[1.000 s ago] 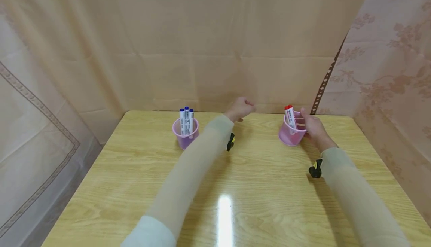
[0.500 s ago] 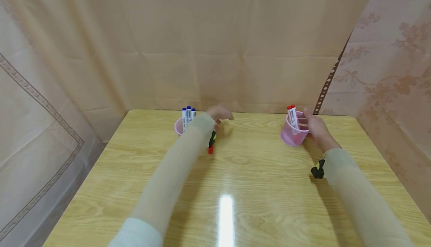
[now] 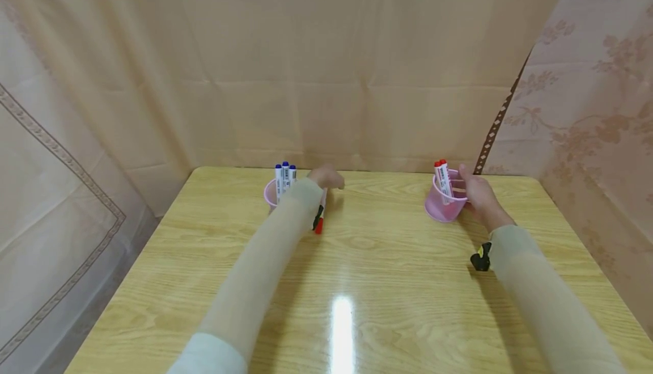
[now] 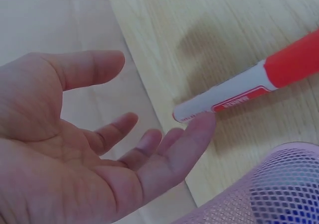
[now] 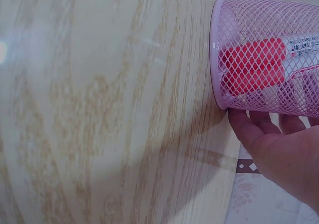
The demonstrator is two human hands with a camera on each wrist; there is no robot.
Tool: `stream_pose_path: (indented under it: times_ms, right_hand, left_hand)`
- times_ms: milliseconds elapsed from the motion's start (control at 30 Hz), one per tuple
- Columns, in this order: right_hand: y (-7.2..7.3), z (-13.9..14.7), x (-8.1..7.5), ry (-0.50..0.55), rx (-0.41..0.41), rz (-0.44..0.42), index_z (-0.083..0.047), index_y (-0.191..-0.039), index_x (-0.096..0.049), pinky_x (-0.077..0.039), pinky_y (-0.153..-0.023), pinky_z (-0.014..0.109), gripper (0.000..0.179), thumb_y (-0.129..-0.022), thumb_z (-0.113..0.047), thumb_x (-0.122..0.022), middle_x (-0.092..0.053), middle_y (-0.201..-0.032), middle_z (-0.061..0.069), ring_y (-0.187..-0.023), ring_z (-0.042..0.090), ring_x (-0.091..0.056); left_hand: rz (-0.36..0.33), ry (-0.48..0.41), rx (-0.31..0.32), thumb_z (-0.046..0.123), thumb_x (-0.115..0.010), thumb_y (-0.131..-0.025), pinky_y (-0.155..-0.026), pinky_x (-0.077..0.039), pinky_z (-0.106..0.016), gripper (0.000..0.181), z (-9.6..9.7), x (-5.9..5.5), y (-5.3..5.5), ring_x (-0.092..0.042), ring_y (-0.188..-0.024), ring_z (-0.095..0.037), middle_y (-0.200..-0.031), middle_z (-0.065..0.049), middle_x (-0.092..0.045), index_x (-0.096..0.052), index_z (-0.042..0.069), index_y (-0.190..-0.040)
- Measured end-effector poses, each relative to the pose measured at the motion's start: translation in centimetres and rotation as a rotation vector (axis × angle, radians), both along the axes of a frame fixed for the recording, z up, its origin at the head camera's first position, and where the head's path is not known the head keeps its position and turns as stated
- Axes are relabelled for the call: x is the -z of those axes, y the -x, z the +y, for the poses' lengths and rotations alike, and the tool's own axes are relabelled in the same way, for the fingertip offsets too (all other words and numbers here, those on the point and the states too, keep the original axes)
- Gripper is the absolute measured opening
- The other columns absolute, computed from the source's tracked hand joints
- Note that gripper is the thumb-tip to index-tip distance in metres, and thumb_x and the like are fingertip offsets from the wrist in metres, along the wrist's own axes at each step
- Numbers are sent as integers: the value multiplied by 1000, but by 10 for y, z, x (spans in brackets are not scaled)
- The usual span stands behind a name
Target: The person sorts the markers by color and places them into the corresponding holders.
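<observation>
In the left wrist view my left hand (image 4: 99, 149) is loosely spread, thumb well away from the fingers. Its index fingertip overlaps the white barrel end of a red-capped marker (image 4: 224, 97) lying on the table; the head view shows the marker's red cap (image 3: 319, 226) below the wrist. Beside that hand stands a pink mesh pen cup (image 3: 268, 194) with blue-capped markers (image 3: 285, 175), partly covered by the sleeve. At the right, my right hand (image 3: 481, 195) holds another pink mesh pen cup (image 3: 441, 208) by its side. Two red-capped markers (image 3: 442, 183) lean in it.
Both cups stand toward the back of a wooden table (image 3: 388, 260). Behind its back edge hangs a beige curtain (image 3: 326, 68), and a floral cloth (image 3: 602, 107) hangs at the right. Light glares off the front middle of the tabletop.
My left hand has moved left and slightly down toward the blue marker cup. A red-capped marker has come into view under that wrist. The right hand stays on its cup.
</observation>
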State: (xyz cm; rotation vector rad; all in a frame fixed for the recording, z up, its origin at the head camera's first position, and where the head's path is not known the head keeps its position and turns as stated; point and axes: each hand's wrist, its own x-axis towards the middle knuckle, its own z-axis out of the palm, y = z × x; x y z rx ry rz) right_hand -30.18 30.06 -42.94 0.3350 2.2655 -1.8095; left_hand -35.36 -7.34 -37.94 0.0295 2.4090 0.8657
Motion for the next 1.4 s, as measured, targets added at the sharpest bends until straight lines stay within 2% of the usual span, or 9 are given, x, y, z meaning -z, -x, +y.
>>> stream_pose_path:
  times_ms: [100,200,333,433,633,767,967,1133,1400]
  right_hand:
    - [1,1,2,0,-2,1,2,-159,-21,-42,-106,38,87,-103,-65,-15,-26,-159,29,-136,37,-36]
    - [2,2,3,14,-5,-3,1,-159,-19,-35,-115,46,86,-103,-64,-15,-23,-160,29,-141,39,-32]
    - [3,2,3,22,-7,-7,1,-160,-18,-27,-119,53,85,-104,-63,-14,-22,-161,29,-144,42,-27]
    - [2,2,3,18,-8,-1,1,-160,-18,-27,-119,53,86,-103,-64,-15,-22,-162,28,-145,43,-26]
    - [0,-2,3,9,-10,4,1,-159,-19,-27,-119,54,88,-102,-66,-16,-23,-161,28,-144,43,-27]
    - [0,-3,3,20,-13,5,1,-159,-20,-27,-119,54,86,-103,-64,-16,-23,-161,28,-144,42,-27]
    - [2,0,2,15,-9,12,1,-159,-19,-28,-118,53,86,-103,-64,-15,-23,-161,28,-143,41,-29]
    - [3,-2,3,11,-7,7,2,-159,-21,-29,-118,51,85,-104,-63,-16,-25,-160,29,-142,41,-31]
    - [1,0,0,14,1,6,1,-159,-21,-29,-118,51,84,-104,-63,-16,-25,-160,28,-143,40,-31]
  left_hand:
    - [28,20,-5,17,-61,-93,-100,-46,-42,62,-2,4,-2,-46,-128,-34,-152,-18,-43,-42,3,-151]
    - [57,52,-8,15,-62,-91,-81,-46,-36,53,-5,7,-6,-48,-109,-31,-140,-20,-51,-52,1,-142]
    - [91,129,38,16,-65,-90,-66,-43,-29,29,-6,16,-7,-51,-84,-24,-113,-15,-61,-66,0,-115]
    - [113,191,83,15,-65,-89,-59,-42,-26,13,-5,26,-4,-50,-70,-19,-94,-9,-62,-67,3,-94]
    - [163,284,124,7,-66,-82,-51,-41,-23,13,-1,42,1,-51,-60,-14,-76,-4,-59,-61,9,-70]
    - [167,271,64,3,-71,-79,-46,-41,-22,19,0,47,-3,-49,-54,-13,-73,-4,-57,-57,9,-67]
    - [198,214,-40,2,-72,-77,-47,-41,-23,9,3,45,-11,-50,-61,-17,-84,-8,-62,-64,5,-78]
    - [188,220,-73,4,-73,-78,-49,-43,-25,10,4,47,-11,-52,-66,-19,-91,-10,-64,-67,3,-86]
    - [161,180,-97,4,-73,-78,-49,-44,-24,10,6,49,-8,-53,-64,-18,-89,-10,-64,-68,3,-86]
